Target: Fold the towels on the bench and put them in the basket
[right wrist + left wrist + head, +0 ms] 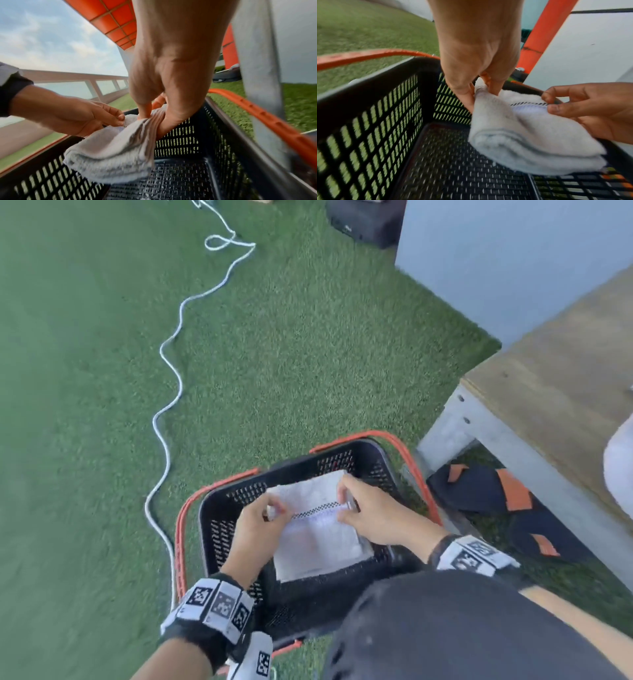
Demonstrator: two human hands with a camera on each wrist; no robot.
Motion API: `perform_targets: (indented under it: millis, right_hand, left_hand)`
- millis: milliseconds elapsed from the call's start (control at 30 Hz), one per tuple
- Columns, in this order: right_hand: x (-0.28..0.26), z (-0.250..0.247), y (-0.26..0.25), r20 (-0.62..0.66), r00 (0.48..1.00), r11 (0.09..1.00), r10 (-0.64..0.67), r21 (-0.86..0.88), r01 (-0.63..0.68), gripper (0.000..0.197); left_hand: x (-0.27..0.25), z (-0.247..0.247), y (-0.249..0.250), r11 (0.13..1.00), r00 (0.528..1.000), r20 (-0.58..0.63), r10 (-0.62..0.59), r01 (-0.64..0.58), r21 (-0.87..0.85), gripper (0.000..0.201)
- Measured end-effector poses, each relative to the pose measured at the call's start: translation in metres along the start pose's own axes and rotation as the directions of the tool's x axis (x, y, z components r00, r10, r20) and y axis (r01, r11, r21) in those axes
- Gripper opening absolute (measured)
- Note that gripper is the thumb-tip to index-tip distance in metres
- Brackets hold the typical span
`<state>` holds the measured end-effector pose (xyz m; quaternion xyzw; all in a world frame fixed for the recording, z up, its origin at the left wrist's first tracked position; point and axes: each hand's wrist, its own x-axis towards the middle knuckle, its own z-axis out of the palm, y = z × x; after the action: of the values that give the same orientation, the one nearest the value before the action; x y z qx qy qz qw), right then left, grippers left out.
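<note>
Here, closest in, the left hand [255,529] and the right hand [371,517] each pinch one end of the folded white towel [318,537] between thumb and fingertips, holding it inside the black basket [219,529] just above its mesh floor; whether its low edge already touches the floor cannot be told. The towel looks light, soft and limp: it sags between the two pinches and its stacked layers fan open at the free edge, so I judge it will keep its fold only if held at both ends of the top fold, as it is now, or supported flat from beneath. It is neither fragile nor slippery, but a one-sided grip would likely let the layers slide apart. A dark patterned band crosses its upper face; motion blur smears the detail. The person's dark-clad knee hides the basket's near wall, and the orange handles [181,529] lie dropped outward. Further off, the table [555,385] is cut by the frame's right edge, with only a sliver of something white [620,467] on it, perhaps another towel. Beyond, a white cable [171,364] snakes across the green turf.
</note>
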<state>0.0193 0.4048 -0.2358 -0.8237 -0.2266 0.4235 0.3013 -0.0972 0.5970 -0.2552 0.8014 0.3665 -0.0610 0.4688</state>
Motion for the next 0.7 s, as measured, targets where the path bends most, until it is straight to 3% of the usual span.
perform_targets:
  millis: [100,300,467,567,700]
  right_hand:
    - [0.030,0.014,0.003,0.170,0.985,0.999,0.022,-0.030,-0.018,0.010]
    - [0.065,0.035,-0.006,0.358,0.926,0.993,0.120,-0.021,-0.120,0.035]
    - [0.084,0.049,-0.013,0.403,0.905,0.990,0.135,-0.016,-0.141,0.043]
    - [0.089,0.050,-0.013,0.431,0.885,0.983,0.177,-0.117,-0.140,0.047]
    - [0.087,0.041,-0.008,0.410,0.890,0.978,0.197,-0.149,-0.148,0.041]
  left_hand:
    - [0.012,0.010,-0.025,0.990,0.990,0.025,-0.137,0.137,0.019,0.008]
    - [0.026,0.017,-0.052,0.950,0.950,-0.019,-0.311,0.312,0.009,0.020]
    - [0.038,0.015,-0.064,0.913,0.916,-0.047,-0.400,0.402,0.070,0.037]
    - [0.043,0.020,-0.066,0.881,0.892,-0.022,-0.452,0.450,0.144,0.048]
    - [0.046,0.031,-0.061,0.866,0.895,0.010,-0.447,0.430,0.255,0.054]
